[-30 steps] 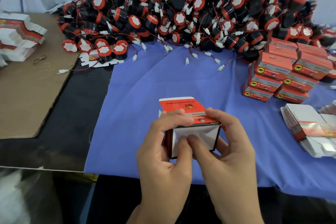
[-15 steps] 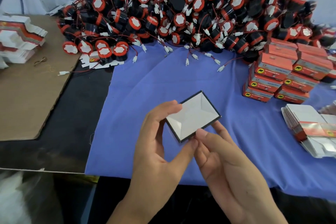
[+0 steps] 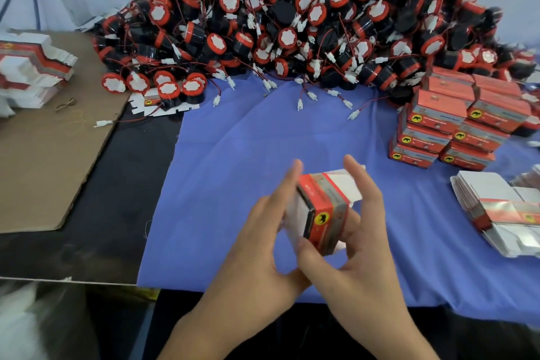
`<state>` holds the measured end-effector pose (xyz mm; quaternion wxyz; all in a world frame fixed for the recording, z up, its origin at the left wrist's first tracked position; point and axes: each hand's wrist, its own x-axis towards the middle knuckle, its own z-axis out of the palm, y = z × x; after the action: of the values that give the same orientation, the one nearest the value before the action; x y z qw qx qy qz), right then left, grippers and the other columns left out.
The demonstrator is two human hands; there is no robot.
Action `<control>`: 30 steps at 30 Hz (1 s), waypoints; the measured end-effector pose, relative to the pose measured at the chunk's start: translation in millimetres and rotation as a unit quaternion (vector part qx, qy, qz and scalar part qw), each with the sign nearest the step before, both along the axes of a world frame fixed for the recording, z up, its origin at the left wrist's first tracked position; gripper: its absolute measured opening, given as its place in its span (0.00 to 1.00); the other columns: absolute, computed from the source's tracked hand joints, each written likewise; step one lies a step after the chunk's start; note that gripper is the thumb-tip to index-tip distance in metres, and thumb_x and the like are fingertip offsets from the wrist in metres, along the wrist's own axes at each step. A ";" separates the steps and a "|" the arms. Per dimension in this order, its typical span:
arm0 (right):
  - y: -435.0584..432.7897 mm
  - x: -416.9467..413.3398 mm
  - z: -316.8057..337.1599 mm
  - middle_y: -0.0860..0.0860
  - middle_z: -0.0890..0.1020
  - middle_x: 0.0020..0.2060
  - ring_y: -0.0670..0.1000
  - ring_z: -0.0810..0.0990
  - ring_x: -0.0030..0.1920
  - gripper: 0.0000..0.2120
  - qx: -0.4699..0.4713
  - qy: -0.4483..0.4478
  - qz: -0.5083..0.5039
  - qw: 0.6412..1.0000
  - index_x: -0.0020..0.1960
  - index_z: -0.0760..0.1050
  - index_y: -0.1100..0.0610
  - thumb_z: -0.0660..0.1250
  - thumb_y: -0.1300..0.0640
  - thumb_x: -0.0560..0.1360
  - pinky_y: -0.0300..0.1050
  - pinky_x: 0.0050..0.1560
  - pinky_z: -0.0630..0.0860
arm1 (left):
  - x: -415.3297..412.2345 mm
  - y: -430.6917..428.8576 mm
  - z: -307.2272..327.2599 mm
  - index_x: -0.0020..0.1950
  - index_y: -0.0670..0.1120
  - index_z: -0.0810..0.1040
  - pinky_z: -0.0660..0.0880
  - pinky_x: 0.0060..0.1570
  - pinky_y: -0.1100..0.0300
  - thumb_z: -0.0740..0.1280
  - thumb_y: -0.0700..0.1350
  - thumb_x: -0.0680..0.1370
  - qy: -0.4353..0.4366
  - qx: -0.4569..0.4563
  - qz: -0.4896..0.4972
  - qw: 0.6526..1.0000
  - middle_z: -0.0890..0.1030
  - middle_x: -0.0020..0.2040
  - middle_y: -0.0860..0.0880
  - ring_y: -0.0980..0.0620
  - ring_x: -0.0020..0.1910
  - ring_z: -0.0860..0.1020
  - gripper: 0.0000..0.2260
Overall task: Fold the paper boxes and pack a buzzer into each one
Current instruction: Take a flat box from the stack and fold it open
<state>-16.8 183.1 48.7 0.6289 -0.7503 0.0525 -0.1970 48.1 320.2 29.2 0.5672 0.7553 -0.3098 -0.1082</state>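
A red and grey paper box (image 3: 324,210) with a yellow emblem is held between both hands above the blue cloth (image 3: 263,137). Its white flaps stick out at the far end. My left hand (image 3: 263,240) holds its left side, fingers stretched along it. My right hand (image 3: 359,237) grips it from the right, thumb under its near corner. A big heap of black and red buzzers (image 3: 292,17) with red wires and white plugs fills the back of the table.
Folded, closed boxes (image 3: 455,123) are stacked at the right. A pile of flat box blanks (image 3: 502,207) lies at the right edge, another pile (image 3: 29,64) at the far left on a brown cardboard sheet (image 3: 43,161). One flat blank (image 3: 152,104) lies under buzzers.
The box was turned from showing its closed white bottom to showing its red printed side with open flaps away from me. Both hands shifted around it.
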 end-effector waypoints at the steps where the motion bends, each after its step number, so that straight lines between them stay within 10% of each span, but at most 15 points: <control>1: -4.5 -0.5 0.2 0.41 0.84 0.55 0.51 0.85 0.47 0.49 -0.054 0.013 0.008 0.998 0.76 0.58 0.30 0.71 0.72 0.72 0.36 0.45 0.82 | 1.1 0.0 -0.7 0.78 0.72 0.57 0.73 0.65 0.64 0.78 0.51 0.71 -0.018 0.020 -0.001 1.000 0.69 0.72 0.66 0.62 0.73 0.70 0.44; 6: -17.8 1.1 6.2 0.25 0.72 0.61 0.37 0.74 0.59 0.47 -0.295 0.030 0.056 0.953 0.79 0.51 0.29 0.74 0.59 0.75 0.41 0.51 0.75 | 4.9 -5.0 -4.9 0.68 0.64 0.73 0.75 0.60 0.69 0.79 0.52 0.67 -0.020 -0.043 0.056 0.997 0.75 0.68 0.60 0.57 0.67 0.76 0.31; 9: -19.4 5.0 3.2 0.32 0.69 0.69 0.40 0.68 0.72 0.41 -0.329 -0.074 -0.074 0.939 0.78 0.61 0.40 0.77 0.52 0.71 0.47 0.68 0.70 | 5.5 -11.4 -12.9 0.65 0.60 0.74 0.79 0.58 0.64 0.84 0.45 0.67 0.056 -0.116 0.110 0.986 0.79 0.64 0.60 0.52 0.64 0.80 0.32; 11: -23.0 6.8 -6.0 0.45 0.71 0.71 0.49 0.68 0.75 0.37 -0.265 -0.088 -0.165 0.946 0.75 0.67 0.45 0.80 0.50 0.71 0.45 0.72 0.68 | 6.6 -14.9 -19.1 0.68 0.56 0.71 0.80 0.58 0.61 0.87 0.47 0.64 0.107 -0.153 0.144 0.972 0.76 0.67 0.66 0.51 0.64 0.81 0.39; 15: -22.5 13.8 -42.0 0.49 0.81 0.64 0.52 0.80 0.66 0.28 0.070 -0.036 -0.043 0.996 0.68 0.75 0.47 0.80 0.59 0.71 0.44 0.61 0.80 | 11.4 -19.2 -35.4 0.70 0.57 0.69 0.79 0.64 0.55 0.84 0.50 0.66 0.122 -0.141 0.142 0.972 0.75 0.70 0.62 0.53 0.66 0.80 0.38; 18: -18.9 18.8 -76.0 0.47 0.85 0.59 0.50 0.83 0.62 0.25 0.039 0.012 -0.084 0.996 0.63 0.77 0.49 0.77 0.69 0.72 0.45 0.60 0.80 | 18.2 -16.8 -57.7 0.72 0.53 0.71 0.64 0.68 0.71 0.79 0.52 0.73 -0.037 0.072 0.178 0.981 0.71 0.71 0.65 0.61 0.75 0.68 0.30; 20: -17.8 17.1 -92.7 0.45 0.85 0.57 0.48 0.84 0.60 0.25 0.040 0.043 -0.101 0.993 0.61 0.78 0.46 0.76 0.70 0.73 0.42 0.60 0.80 | 18.2 -12.9 -72.5 0.66 0.52 0.77 0.64 0.64 0.63 0.76 0.53 0.75 -0.103 0.178 0.193 0.959 0.72 0.63 0.66 0.53 0.74 0.68 0.21; 30: -31.8 4.7 -101.7 0.47 0.82 0.64 0.47 0.81 0.65 0.33 0.075 0.093 -0.026 0.992 0.67 0.76 0.46 0.81 0.63 0.67 0.42 0.64 0.78 | 11.5 0.3 -83.3 0.64 0.60 0.78 0.72 0.63 0.55 0.79 0.55 0.70 0.006 0.148 0.219 0.964 0.78 0.58 0.65 0.63 0.62 0.71 0.24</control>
<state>-12.1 151.3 -53.0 0.6702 -0.7147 0.1452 -0.1380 59.6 320.5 -54.1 0.4606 0.8798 -0.1137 -0.0308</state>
